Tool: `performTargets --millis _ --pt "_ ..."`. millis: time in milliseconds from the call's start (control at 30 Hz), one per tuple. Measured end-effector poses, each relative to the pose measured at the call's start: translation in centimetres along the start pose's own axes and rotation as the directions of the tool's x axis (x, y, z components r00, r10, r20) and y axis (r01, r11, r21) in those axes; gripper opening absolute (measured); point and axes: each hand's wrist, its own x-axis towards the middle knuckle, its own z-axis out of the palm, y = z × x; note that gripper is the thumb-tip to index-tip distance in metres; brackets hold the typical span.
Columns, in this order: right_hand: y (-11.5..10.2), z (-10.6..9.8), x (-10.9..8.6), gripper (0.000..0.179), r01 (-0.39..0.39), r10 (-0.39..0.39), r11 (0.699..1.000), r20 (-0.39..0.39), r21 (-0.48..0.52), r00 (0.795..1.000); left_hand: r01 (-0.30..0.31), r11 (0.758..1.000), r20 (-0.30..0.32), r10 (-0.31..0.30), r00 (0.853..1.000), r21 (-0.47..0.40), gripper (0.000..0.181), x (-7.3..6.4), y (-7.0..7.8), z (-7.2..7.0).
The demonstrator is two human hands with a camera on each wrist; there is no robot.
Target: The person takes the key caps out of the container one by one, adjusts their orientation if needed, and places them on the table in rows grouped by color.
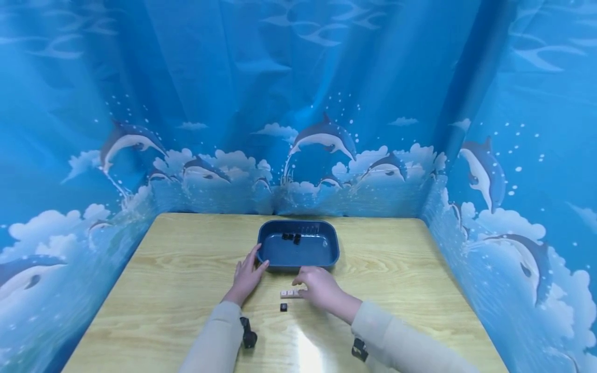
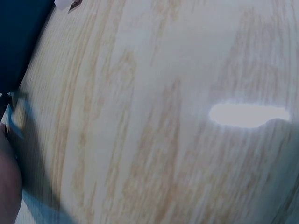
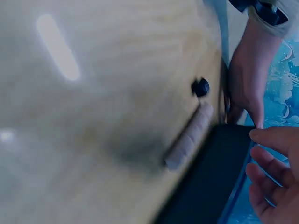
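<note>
A dark blue tray (image 1: 332,243) stands in the middle of the wooden table, with a few small black pieces (image 1: 291,237) at its far side. My left hand (image 1: 255,261) lies flat, its straight fingers and thumb against the tray's front left corner. My right hand (image 1: 305,282) hovers just before the tray's front rim with loosely curled fingers that hold nothing. By it lies a short row of beige pieces (image 1: 288,293), and a single black piece (image 1: 283,307) lies nearer me. The right wrist view shows the beige row (image 3: 189,135), the black piece (image 3: 200,87), the tray (image 3: 210,182) and both hands apart from the row.
The wooden table (image 1: 186,269) is walled on three sides by a blue dolphin-print curtain (image 1: 298,129). The left wrist view is blurred: wood grain with a light glare (image 2: 247,114) and the tray's dark corner (image 2: 18,37).
</note>
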Motion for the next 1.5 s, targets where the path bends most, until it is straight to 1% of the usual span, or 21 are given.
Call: performTargets --millis 133,233,400,500,633,733,1000,1167,1300,1500 --pt "0.6 -1.9 1.3 0.02 0.035 -0.035 0.999 0.052 -0.004 0.998 -0.003 1.0 -0.01 0.003 1.0 0.006 0.067 0.0 -0.1 0.0" --pt "1.3 -3.2 2.6 0.023 0.065 -0.062 0.998 0.123 -0.021 0.99 -0.015 1.0 -0.017 0.015 1.0 0.005 0.067 0.1 -0.1 0.1" --pt "2.3 -5.4 4.8 0.027 0.111 -0.094 0.992 0.251 -0.053 0.963 -0.026 1.0 -0.005 0.026 1.0 0.012 0.067 0.4 -0.1 0.3" --pt "2.9 -6.2 6.0 0.027 0.121 -0.098 0.991 0.303 -0.059 0.948 -0.032 0.999 -0.002 0.032 0.999 0.018 0.067 0.4 0.0 0.4" --pt "3.6 -6.6 7.6 0.027 0.148 -0.108 0.985 0.353 -0.088 0.929 -0.037 0.999 -0.013 0.037 0.999 0.013 0.067 0.3 -0.1 0.5" --pt "4.1 -6.7 8.6 0.026 0.167 -0.111 0.979 0.386 -0.116 0.916 -0.021 1.0 -0.017 0.021 1.0 0.014 0.066 0.3 -0.2 0.6" --pt "5.7 -5.9 11.4 0.027 0.198 -0.105 0.969 0.472 -0.151 0.876 -0.023 1.0 -0.025 0.024 0.999 0.015 0.066 0.2 -0.3 0.5" --pt "6.6 -5.0 13.1 0.03 0.186 -0.078 0.97 0.52 -0.159 0.851 -0.02 1.0 -0.031 0.021 0.999 0.012 0.067 0.1 -0.5 0.3" --pt "7.1 -4.1 14.1 0.031 0.178 -0.054 0.969 0.561 -0.17 0.826 -0.012 1.0 -0.025 0.012 1.0 0.019 0.066 -0.1 -0.8 0.2" --pt "7.6 -3.1 15.3 0.034 0.18 -0.051 0.971 0.601 -0.156 0.798 -0.021 1.0 -0.04 0.022 0.999 0.022 0.065 -0.2 -1.1 0.3"
